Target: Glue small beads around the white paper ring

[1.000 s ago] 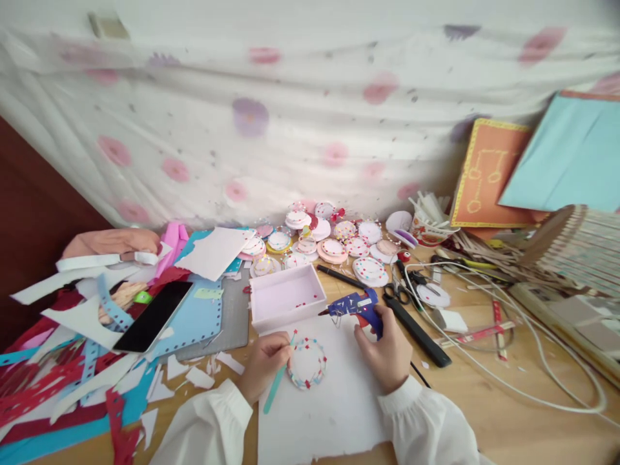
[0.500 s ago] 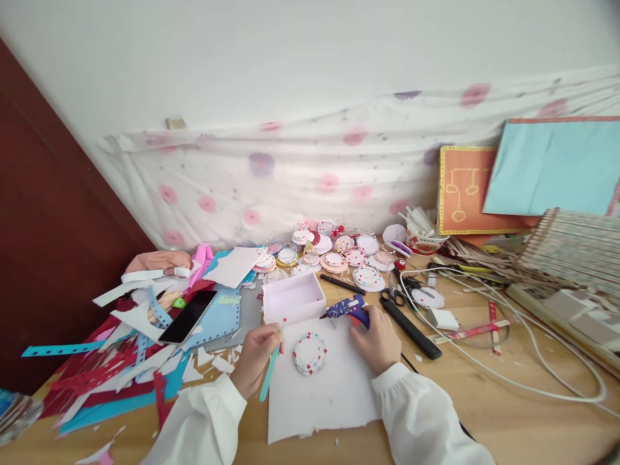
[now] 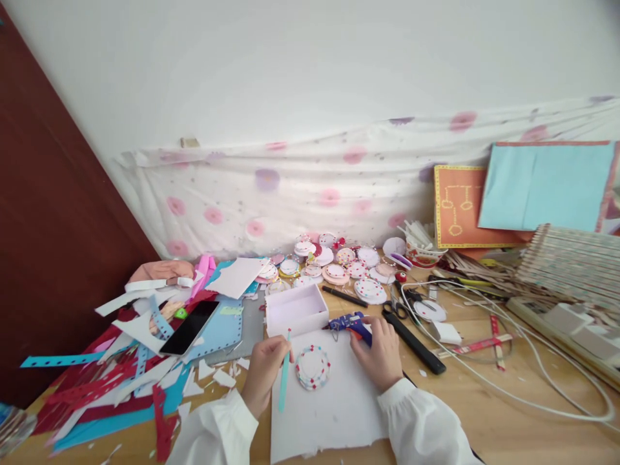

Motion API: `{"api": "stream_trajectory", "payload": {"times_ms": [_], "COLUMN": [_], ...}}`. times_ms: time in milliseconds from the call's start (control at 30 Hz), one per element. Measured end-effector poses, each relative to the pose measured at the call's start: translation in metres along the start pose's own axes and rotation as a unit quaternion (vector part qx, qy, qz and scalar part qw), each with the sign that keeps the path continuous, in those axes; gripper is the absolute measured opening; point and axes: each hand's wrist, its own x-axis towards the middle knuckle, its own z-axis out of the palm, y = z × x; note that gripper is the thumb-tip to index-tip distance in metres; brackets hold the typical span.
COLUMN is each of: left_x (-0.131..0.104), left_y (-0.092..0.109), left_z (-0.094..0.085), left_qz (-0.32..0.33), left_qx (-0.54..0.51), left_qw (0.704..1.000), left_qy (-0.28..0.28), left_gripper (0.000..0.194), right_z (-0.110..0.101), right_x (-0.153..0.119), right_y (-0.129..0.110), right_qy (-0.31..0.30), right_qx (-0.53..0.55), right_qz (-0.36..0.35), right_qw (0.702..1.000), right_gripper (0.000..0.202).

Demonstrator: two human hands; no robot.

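My left hand (image 3: 266,371) is closed, pinching a slim turquoise stick (image 3: 283,384) with a small red tip at its upper end. Whether the stick is paper or plastic I cannot tell. Just right of it, a beaded ring (image 3: 312,367) with red, white and blue beads lies on a white sheet (image 3: 334,420). Beyond the sheet's right side my right hand (image 3: 380,352) is closed around the handle of a blue glue gun (image 3: 346,321). The gun's nozzle points left, close to the corner of a white open box (image 3: 296,312).
Many decorated paper discs (image 3: 336,273) crowd the back by the flowered cloth (image 3: 310,194). Paper scraps (image 3: 130,381) and a phone (image 3: 190,327) lie left. Scissors (image 3: 396,309), a black bar (image 3: 414,342) and a looped white cable (image 3: 547,342) occupy the right.
The whole view has tipped, so the scene sits a little lower. My left hand has turned the turquoise stick more upright beside the ring. My right hand keeps its hold on the glue gun.
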Motion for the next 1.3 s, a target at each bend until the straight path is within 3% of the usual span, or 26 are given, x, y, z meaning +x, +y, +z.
{"api": "stream_trajectory", "payload": {"times_ms": [100,267,367,533,700,800,867,933,1000,1133,1300], "left_x": [-0.001,0.002,0.005,0.004,0.0,0.002,0.005,0.01,0.016,0.03,0.044], "left_y": [-0.004,0.001,0.005,0.003,0.01,0.012,0.006,-0.007,-0.023,-0.048,-0.056], "left_z": [0.012,0.03,0.041,0.057,0.05,0.029,0.013,0.001,-0.005,-0.002,0.0], "left_qz": [-0.038,-0.047,-0.04,-0.043,-0.067,0.011,0.085,0.136,0.154,0.172,0.17], "left_qx": [-0.009,0.017,0.03,0.045,0.096,0.11,0.12,0.142,0.159,0.15,0.113], "left_qw": [0.999,0.999,0.998,0.997,0.99,0.992,0.987,0.975,0.963,0.94,0.929], "left_qy": [0.018,0.004,-0.026,-0.048,-0.076,-0.06,-0.065,-0.102,-0.153,-0.252,-0.308], "left_gripper": [0.027,0.024,0.026,0.029,0.036,0.037,0.025,0.011,0.04,0.075,0.081], "right_z": [-0.016,-0.042,-0.043,-0.033,-0.029,-0.025,-0.021,-0.017,-0.015,-0.014,-0.011], "right_x": [-0.006,-0.014,-0.008,-0.001,0.004,0.007,0.005,0.0,-0.005,-0.009,-0.008], "right_y": [-0.017,-0.067,-0.083,-0.076,-0.065,-0.063,-0.064,-0.065,-0.067,-0.069,-0.072], "right_qy": [0.014,-0.051,-0.072,-0.048,-0.059,-0.05,-0.027,-0.022,-0.048,-0.08,-0.111], "right_qx": [0.112,0.164,0.159,0.146,0.149,0.254,0.36,0.456,0.515,0.551,0.562], "right_qz": [-0.144,-0.337,-0.359,-0.39,-0.424,-0.343,-0.209,-0.065,0.031,0.093,0.122], "right_qw": [0.983,0.926,0.917,0.908,0.891,0.903,0.909,0.887,0.856,0.826,0.81], "right_gripper": [0.017,0.027,0.019,0.016,0.023,0.025,0.024,0.019,0.014,0.014,0.014]}}
